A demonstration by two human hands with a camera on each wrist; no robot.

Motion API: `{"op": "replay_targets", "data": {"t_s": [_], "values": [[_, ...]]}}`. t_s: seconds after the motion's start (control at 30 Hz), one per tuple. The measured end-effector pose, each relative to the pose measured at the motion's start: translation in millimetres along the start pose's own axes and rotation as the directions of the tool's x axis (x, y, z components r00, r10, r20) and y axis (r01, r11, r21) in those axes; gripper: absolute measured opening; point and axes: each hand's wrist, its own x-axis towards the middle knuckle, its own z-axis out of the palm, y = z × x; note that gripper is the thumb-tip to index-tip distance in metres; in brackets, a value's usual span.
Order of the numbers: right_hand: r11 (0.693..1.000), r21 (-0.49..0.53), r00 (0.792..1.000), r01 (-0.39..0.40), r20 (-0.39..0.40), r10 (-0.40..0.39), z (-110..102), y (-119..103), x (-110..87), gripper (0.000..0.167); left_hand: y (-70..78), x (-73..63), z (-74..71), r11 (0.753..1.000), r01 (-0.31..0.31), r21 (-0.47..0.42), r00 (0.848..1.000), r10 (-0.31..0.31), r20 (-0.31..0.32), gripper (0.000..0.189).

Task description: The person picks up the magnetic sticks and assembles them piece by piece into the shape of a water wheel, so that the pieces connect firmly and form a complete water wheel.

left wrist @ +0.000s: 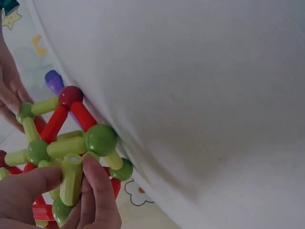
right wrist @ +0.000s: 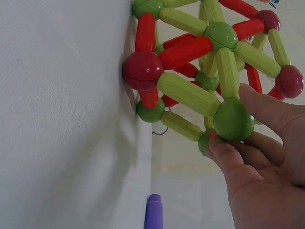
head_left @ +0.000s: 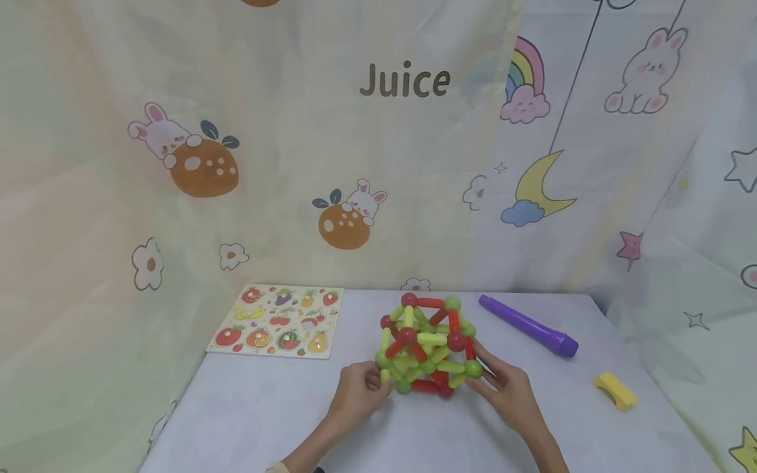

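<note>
A ball-and-rod structure (head_left: 430,338) of red and green balls joined by red and yellow-green rods stands on the white table. At its left side my left hand (head_left: 359,389) pinches a yellow-green rod (left wrist: 71,183) between thumb and fingers. One end of that rod faces the left wrist camera, showing a small pale spot, close to a green ball (left wrist: 101,138). My right hand (head_left: 507,389) holds the structure at its right side, with thumb and fingers around a green corner ball (right wrist: 234,120). Some of the right fingers are hidden behind that ball.
A fruit picture board (head_left: 278,322) lies at the table's back left. Toward the back right is a purple microphone-shaped stick (head_left: 528,325), and a yellow arched block (head_left: 615,391) lies nearer the right edge. A printed curtain (head_left: 284,131) hangs behind the table (head_left: 248,420).
</note>
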Motion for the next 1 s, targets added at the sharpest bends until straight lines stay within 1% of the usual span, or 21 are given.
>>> {"op": "replay_targets", "data": {"t_s": [0.13,0.2,0.27,0.37,0.4,0.47,0.57,0.63,0.7,0.73,0.8,0.9,1.0], "values": [[1.000,-0.025,1.000,-0.007,0.001,0.007,0.7,-1.5,0.4,0.071,6.6,-2.4,-3.1,1.000,0.014,0.011,1.000,-0.014,0.015,0.003],[0.999,-0.038,1.000,-0.007,0.000,0.007,1.0,-2.2,0.6,0.071,8.8,-3.3,-5.6,1.000,0.017,0.015,0.999,-0.018,0.033,0.007],[0.999,-0.045,1.000,-0.002,-0.001,0.002,1.1,-2.6,0.7,0.071,9.5,-4.5,-7.6,0.999,0.026,0.026,0.998,-0.027,0.060,0.011],[0.999,-0.041,1.000,-0.004,-0.006,0.004,1.1,-3.3,0.5,0.071,7.5,-6.2,-7.7,0.999,0.024,0.048,0.993,-0.030,0.117,0.007],[0.999,-0.040,1.000,-0.008,-0.004,0.008,1.1,-3.8,0.4,0.071,6.7,-7.1,-7.0,0.998,0.026,0.056,0.990,-0.033,0.136,0.009],[1.000,-0.027,1.000,-0.016,-0.001,0.016,1.3,-4.3,0.6,0.071,5.2,-9.4,-4.4,0.997,0.021,0.075,0.985,-0.033,0.171,0.019],[1.000,-0.021,1.000,-0.023,0.002,0.023,1.4,-5.4,1.0,0.070,6.2,-13.9,3.6,0.994,0.006,0.112,0.976,-0.030,0.214,0.032],[1.000,-0.017,1.000,-0.020,0.000,0.020,1.3,-5.9,1.1,0.070,9.1,-16.8,11.7,0.986,-0.034,0.166,0.970,-0.008,0.244,0.025],[1.000,-0.020,1.000,-0.016,-0.005,0.016,1.2,-5.9,1.0,0.070,13.6,-18.9,21.4,0.970,-0.093,0.226,0.962,0.029,0.272,0.021],[1.000,-0.021,1.000,-0.014,-0.006,0.014,1.2,-5.8,0.8,0.070,15.9,-19.5,26.5,0.957,-0.130,0.261,0.958,0.052,0.283,0.016],[1.000,-0.023,1.000,-0.004,-0.007,0.004,1.2,-5.0,0.3,0.070,20.1,-19.8,36.6,0.922,-0.198,0.333,0.947,0.093,0.307,0.004],[0.999,-0.032,1.000,0.005,-0.002,-0.006,1.3,-4.1,-0.5,0.070,25.1,-19.4,49.6,0.872,-0.258,0.416,0.936,0.118,0.333,0.007],[0.999,-0.040,1.000,-0.001,0.003,0.001,1.1,-4.0,-1.2,0.070,28.9,-18.2,60.0,0.827,-0.296,0.478,0.928,0.131,0.349,0.010]]}}
